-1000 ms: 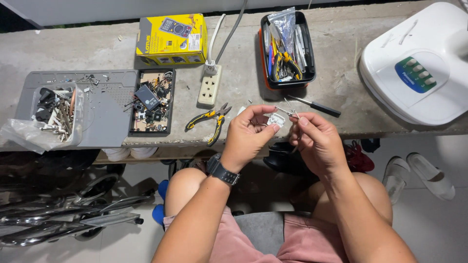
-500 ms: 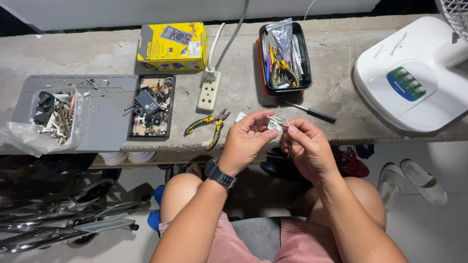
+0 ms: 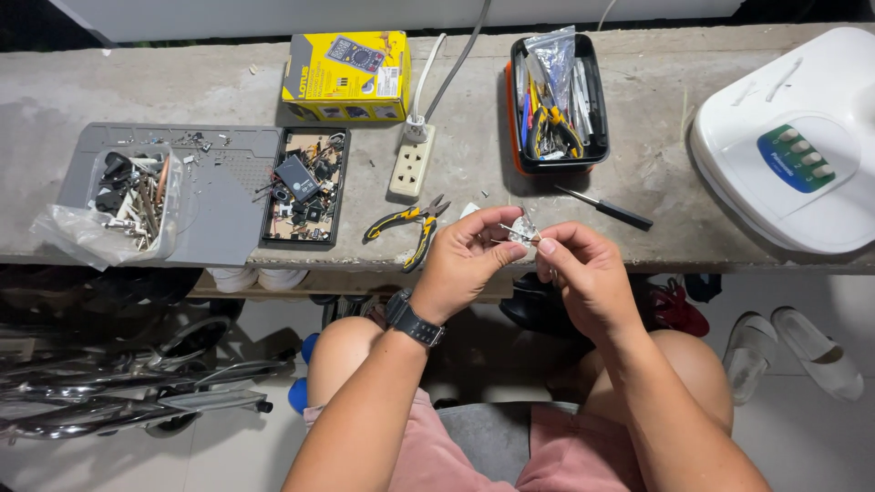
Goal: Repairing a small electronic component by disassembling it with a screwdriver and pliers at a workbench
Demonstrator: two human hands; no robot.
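My left hand (image 3: pixel 463 264), with a black watch on its wrist, and my right hand (image 3: pixel 583 273) meet over the front edge of a concrete bench (image 3: pixel 228 96). Between their fingertips they pinch a small clear plastic part (image 3: pixel 522 230) with thin metal leads. The left thumb and forefinger grip its left side, while the right fingers grip its right side. Yellow-handled pliers (image 3: pixel 410 226) lie on the bench just left of my left hand. A black screwdriver (image 3: pixel 606 209) lies just beyond my right hand.
A yellow box (image 3: pixel 346 77), a white power strip (image 3: pixel 411 162), a black tool tray (image 3: pixel 556 100) and a black parts tray (image 3: pixel 305 187) sit on the bench. A grey mat (image 3: pixel 223 187) holds a clear bag of parts (image 3: pixel 118 205). A white fan base (image 3: pixel 793 155) stands at the right.
Both hands stay together on the small part, with fingers shifting slightly. The view drifted, so the bench items appear a little displaced.
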